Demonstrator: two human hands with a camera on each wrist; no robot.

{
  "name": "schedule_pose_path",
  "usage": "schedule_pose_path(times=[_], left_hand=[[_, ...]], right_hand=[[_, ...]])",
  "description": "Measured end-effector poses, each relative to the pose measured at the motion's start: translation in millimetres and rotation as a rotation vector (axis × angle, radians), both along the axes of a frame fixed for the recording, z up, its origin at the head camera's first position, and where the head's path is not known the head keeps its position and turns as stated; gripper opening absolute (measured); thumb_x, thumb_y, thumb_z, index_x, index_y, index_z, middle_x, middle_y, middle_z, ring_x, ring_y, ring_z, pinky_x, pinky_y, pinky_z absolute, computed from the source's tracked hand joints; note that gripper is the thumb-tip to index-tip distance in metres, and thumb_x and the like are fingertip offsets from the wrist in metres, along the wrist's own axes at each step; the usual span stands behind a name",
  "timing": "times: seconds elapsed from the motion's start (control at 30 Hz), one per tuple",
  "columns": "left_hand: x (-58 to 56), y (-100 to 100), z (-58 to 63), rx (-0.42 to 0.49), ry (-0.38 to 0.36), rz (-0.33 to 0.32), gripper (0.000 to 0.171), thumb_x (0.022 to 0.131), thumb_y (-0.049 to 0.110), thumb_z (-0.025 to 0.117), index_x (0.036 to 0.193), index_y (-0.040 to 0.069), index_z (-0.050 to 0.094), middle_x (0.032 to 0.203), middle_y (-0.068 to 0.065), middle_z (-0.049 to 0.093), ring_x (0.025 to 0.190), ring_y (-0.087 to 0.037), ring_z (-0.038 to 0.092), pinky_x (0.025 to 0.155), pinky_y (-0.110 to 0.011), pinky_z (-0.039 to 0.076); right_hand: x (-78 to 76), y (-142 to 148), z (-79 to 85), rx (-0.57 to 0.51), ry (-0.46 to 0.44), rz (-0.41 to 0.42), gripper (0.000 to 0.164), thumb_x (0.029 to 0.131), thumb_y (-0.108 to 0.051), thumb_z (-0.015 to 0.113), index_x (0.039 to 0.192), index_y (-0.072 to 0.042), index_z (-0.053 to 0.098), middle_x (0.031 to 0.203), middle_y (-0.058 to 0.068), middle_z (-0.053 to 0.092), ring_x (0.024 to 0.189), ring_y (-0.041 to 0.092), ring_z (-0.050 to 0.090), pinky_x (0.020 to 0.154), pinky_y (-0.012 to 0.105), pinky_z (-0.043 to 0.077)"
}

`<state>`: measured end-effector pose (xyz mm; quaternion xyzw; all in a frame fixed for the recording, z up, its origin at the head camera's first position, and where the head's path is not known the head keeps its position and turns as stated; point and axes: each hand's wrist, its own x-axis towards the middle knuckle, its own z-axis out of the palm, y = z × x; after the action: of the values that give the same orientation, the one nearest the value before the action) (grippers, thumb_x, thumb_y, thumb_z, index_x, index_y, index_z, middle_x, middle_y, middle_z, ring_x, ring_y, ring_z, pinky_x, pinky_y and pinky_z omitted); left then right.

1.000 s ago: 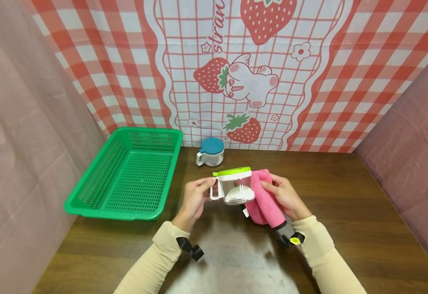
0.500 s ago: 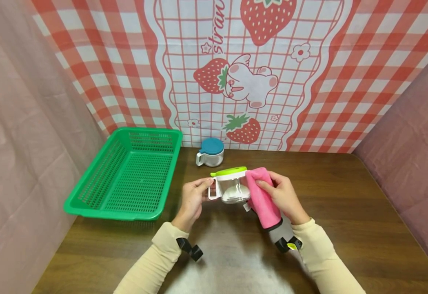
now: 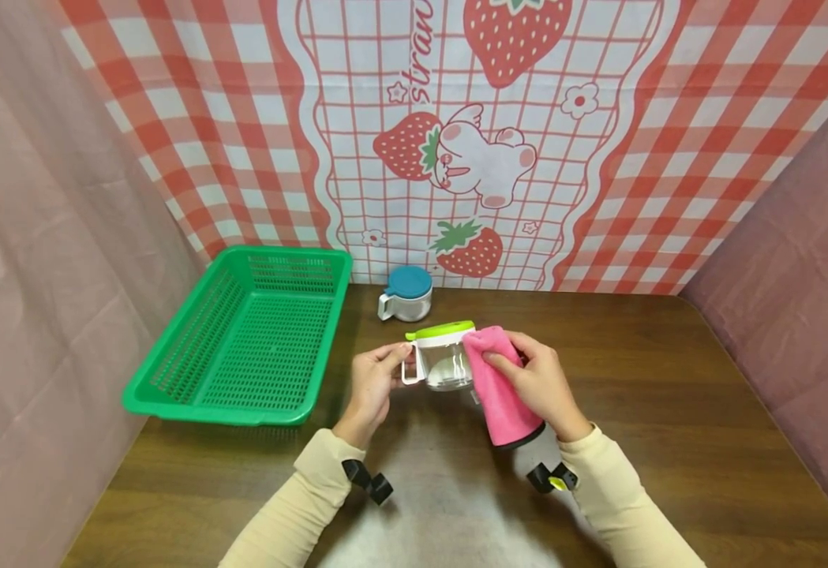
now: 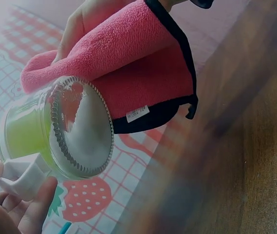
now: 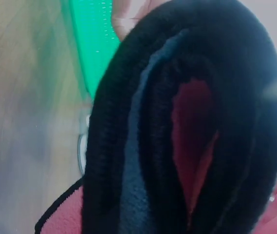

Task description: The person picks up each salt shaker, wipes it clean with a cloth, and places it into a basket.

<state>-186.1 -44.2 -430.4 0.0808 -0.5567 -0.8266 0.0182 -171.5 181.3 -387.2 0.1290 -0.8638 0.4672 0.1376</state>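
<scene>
My left hand [image 3: 374, 386] pinches the white handle of a clear seasoning jar [image 3: 445, 364] with a lime-green lid, holding it up over the table. White powder shows inside through the jar's bottom in the left wrist view, piled to one side. A folded pink cloth [image 3: 502, 386] with black edging is gripped in my right hand [image 3: 541, 383], thumb on the near side. The cloth lies against the jar's right side and covers part of it. In the right wrist view the rolled black edge of the cloth [image 5: 109, 146] fills most of the picture.
A second jar with a blue lid [image 3: 408, 293] and white handle stands at the back of the wooden table [image 3: 669, 410]. To the left sits a green perforated basket [image 3: 328, 339]. A strawberry-print checked curtain [image 3: 264, 150] hangs behind the table.
The right hand has moved left with the pink cloth, which now overlaps the jar's right side more. The jar has shifted slightly left in the left hand.
</scene>
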Motion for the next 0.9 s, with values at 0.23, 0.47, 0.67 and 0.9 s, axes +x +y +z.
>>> schedule_pose_path(times=[0.23, 0.47, 0.67, 0.9], left_hand=[[-1.0, 0.5, -1.6, -0.023, 0.003, -0.004, 0.029, 0.091, 0.002, 0.062, 0.11, -0.02, 0.062, 0.069, -0.004, 0.067, 0.06, -0.011, 0.065, 0.052, -0.027, 0.057], [0.2, 0.7, -2.7, -0.046, 0.002, -0.015, 0.029, 0.091, 0.003, 0.063, 0.11, -0.02, 0.063, 0.07, -0.004, 0.068, 0.062, -0.013, 0.065, 0.051, -0.025, 0.056], [0.6, 0.4, -2.1, -0.045, -0.007, -0.02, 0.028, 0.091, 0.002, 0.063, 0.109, -0.019, 0.063, 0.071, -0.005, 0.068, 0.064, -0.015, 0.066, 0.05, -0.025, 0.055], [-0.3, -0.4, -4.3, -0.04, -0.007, -0.033, 0.029, 0.091, 0.003, 0.062, 0.11, -0.02, 0.062, 0.071, -0.005, 0.068, 0.065, -0.016, 0.067, 0.051, -0.025, 0.056]], right_hand=[[0.2, -2.6, -0.3, 0.014, 0.024, -0.022, 0.025, 0.083, -0.011, 0.076, 0.106, -0.004, 0.072, 0.09, 0.013, 0.07, 0.07, 0.009, 0.052, 0.06, 0.019, 0.045], [-1.7, -0.4, -3.2, -0.028, -0.05, -0.041, 0.027, 0.087, -0.013, 0.073, 0.111, -0.002, 0.07, 0.092, 0.017, 0.069, 0.068, 0.005, 0.052, 0.059, 0.018, 0.046], [-6.1, 2.0, -6.9, -0.091, -0.126, -0.036, 0.023, 0.089, -0.013, 0.07, 0.109, 0.0, 0.07, 0.086, 0.017, 0.066, 0.063, 0.004, 0.05, 0.056, 0.019, 0.045], [-12.7, 5.7, -12.5, -0.114, -0.161, -0.042, 0.022, 0.09, -0.011, 0.068, 0.107, 0.002, 0.069, 0.083, 0.013, 0.063, 0.063, 0.004, 0.048, 0.055, 0.019, 0.043]])
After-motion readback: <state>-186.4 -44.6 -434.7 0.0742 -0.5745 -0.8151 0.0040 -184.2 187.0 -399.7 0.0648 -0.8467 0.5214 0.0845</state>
